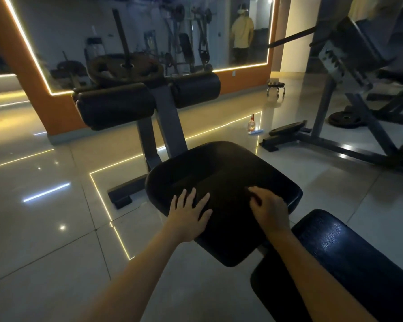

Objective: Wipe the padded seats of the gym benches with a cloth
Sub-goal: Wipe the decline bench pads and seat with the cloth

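Likely mid-wipe on the seat pad (219, 168): your left hand (189, 214) spread flat, right hand (269, 210) curled, cloth unseen; sweep toward twelve o'clock.

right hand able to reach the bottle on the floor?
Probably not. The right hand rests on the seat pad; the bottle stands well beyond the pad's far edge. Nothing blocks it, but a step closer looks needed.

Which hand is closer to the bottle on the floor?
Right. The right hand rests on the seat in line with the bottle; the left hand lies flat farther left.
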Tool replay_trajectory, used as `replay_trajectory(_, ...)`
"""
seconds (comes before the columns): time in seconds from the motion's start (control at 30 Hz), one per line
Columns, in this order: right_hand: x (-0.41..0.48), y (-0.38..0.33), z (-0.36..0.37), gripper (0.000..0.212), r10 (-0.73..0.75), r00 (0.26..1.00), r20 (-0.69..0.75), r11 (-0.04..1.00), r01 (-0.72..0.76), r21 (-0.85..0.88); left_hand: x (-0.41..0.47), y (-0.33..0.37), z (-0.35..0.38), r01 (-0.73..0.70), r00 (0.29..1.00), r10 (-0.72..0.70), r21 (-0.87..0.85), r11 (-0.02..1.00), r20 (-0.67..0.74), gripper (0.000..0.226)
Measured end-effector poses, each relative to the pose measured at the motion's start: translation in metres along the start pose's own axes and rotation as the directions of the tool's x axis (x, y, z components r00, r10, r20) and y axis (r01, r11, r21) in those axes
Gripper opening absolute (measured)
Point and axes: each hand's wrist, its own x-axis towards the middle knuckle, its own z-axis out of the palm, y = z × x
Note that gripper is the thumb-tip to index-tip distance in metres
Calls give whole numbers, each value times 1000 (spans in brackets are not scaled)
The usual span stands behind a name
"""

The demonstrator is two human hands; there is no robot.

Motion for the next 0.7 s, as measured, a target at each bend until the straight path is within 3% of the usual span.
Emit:
replay_trajectory(0.07, 31, 17, -5, 33, 171, 985, -36, 985, -171, 7, 0, -1, 4, -13, 1000, 13, -8, 1000, -26, 59)
replay_trajectory(0.13, 46, 14, -2, 34, 192, 980, -52, 981, -194, -20, 2, -3, 7, -23, 998, 22, -16, 1000, -61, 59)
replay_trajectory(0.3, 6, -53, 41, 36, -138, 979, 149, 990, 138, 15, 6, -11, 7, -43, 995, 33, -103, 994, -94, 63)
replay_trajectory(0.37, -11, -70, 48, 36, -211, 954, 214, 977, 205, 51, 3, -12, 6, -72, 990, 33, -285, 956, -139, 64)
replay_trajectory(0.43, -11, -71, 45, 36, -270, 928, 258, 963, 263, 65, 0, -16, 5, -99, 983, 4, -506, 857, -185, 64)
replay_trajectory(0.5, 3, -60, 37, 37, -307, 897, 319, 951, 305, 57, -1, -19, 0, -116, 978, -8, -582, 805, -206, 64)
replay_trajectory(0.57, 28, -38, 29, 39, -243, 926, 288, 969, 244, 35, -1, -21, -7, -128, 981, 6, -615, 778, -196, 65)
replay_trajectory(0.63, 52, -17, 19, 39, -61, 978, 199, 998, 58, 21, 1, -28, -15, -109, 984, -6, -634, 765, -177, 63)
replay_trajectory(0.7, 59, -13, 16, 39, 57, 990, 131, 998, -56, -6, 7, -44, -23, -87, 978, -37, -566, 820, -205, 56)
